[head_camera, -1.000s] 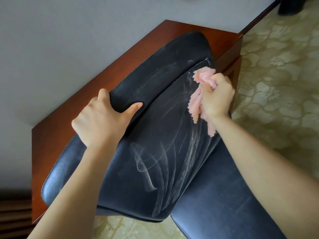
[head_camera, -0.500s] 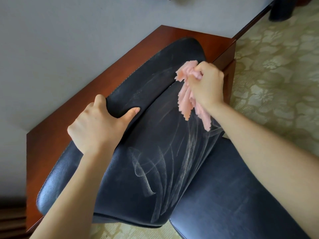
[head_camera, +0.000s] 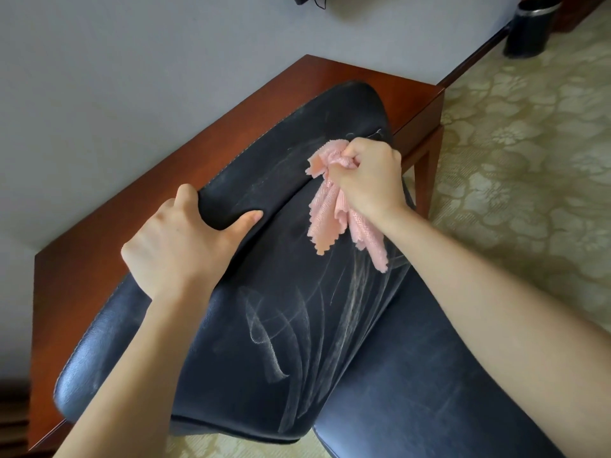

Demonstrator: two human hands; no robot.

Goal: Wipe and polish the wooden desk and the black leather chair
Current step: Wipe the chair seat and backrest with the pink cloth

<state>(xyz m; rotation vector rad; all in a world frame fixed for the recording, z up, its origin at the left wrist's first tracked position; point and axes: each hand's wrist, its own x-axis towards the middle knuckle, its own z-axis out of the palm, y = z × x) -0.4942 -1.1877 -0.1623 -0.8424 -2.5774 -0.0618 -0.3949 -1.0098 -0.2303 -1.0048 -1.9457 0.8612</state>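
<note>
Your left hand [head_camera: 178, 246] grips the top edge of the black leather chair [head_camera: 281, 342], a little left of the frame's centre. Its fingers curl over the rim out of sight and the thumb lies flat on the front face. Your right hand [head_camera: 370, 180], just above centre, is clenched round a bunched pink cloth [head_camera: 330, 213], and the cloth's loose zigzag-cut ends hang down over the backrest.

The chair fills the middle and bottom of the frame. The wooden desk [head_camera: 125, 213] runs diagonally behind it from lower left to upper centre. I cannot tell whether the two touch.

The cloth looks light and limp, so it will go wherever your fist goes. Bunched like this it probably meets the leather on only a small patch, and opened flatter it would likely cover more. The leather looks smooth and padded. Expect it to give a little under pressure and let the cloth slide easily. Pale streaks fan across the centre of the backrest, so that area seems to need more passes.

The backrest may rock when pushed, and the top rim where your left hand sits is the sensible place to brace it. The desk looks rigid and glossy and should need no steadying.
</note>
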